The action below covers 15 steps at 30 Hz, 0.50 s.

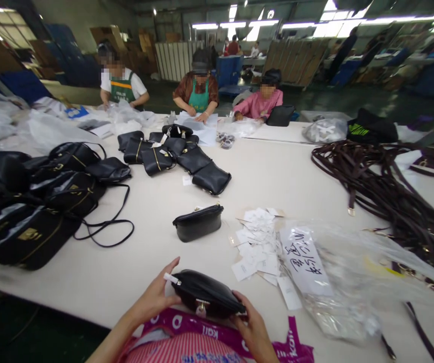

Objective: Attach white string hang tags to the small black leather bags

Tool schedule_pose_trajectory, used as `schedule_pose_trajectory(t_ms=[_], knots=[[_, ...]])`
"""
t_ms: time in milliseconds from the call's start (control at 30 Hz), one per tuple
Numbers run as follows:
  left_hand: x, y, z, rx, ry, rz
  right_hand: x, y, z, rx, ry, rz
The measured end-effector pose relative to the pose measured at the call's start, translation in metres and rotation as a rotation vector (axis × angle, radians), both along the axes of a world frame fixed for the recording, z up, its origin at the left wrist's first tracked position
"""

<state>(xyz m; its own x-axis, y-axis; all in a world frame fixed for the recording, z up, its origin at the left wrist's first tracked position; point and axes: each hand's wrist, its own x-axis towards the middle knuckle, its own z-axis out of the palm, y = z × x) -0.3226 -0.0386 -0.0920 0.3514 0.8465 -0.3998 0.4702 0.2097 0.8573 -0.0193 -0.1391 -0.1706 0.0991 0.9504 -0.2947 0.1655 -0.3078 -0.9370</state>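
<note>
At the bench's near edge [80,297], left hand [160,295] and right hand [254,325] hold a black bag [209,290] in curved fingers; seemingly a steadying step; any next move needs both.

The broad off-white desk [270,176] carries small black leather-like pouches [212,176], larger black handbags [45,247] with gold-coloured fittings [30,234], scattered white card tags [257,247], tangled dark-brown straps [383,186] and, blurred at left, apparently crumpled clear plastic [56,130].

Factory workshop, aproned workers [122,91], broad table [270,171], black bags [46,232] (in piles), heaped straps [376,176], tube lights [235,24]
</note>
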Motion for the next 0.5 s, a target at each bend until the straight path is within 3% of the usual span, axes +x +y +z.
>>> schedule_pose_trajectory(t_ms=[133, 267, 400, 500], knots=[[0.006, 0.002, 0.016, 0.043, 0.025, -0.077, 0.004, 0.005, 0.004, 0.007, -0.032, 0.015], [0.019, -0.002, 0.027, 0.119, 0.142, -0.059, 0.007, 0.021, -0.004, -0.009, -0.084, -0.055], [0.034, -0.021, 0.03, 0.152, 0.237, -0.041, -0.002, 0.061, -0.011, -0.013, -0.041, -0.059], [0.039, -0.036, 0.027, 0.148, 0.194, -0.152, -0.014, 0.102, -0.011, -0.001, 0.068, 0.026]])
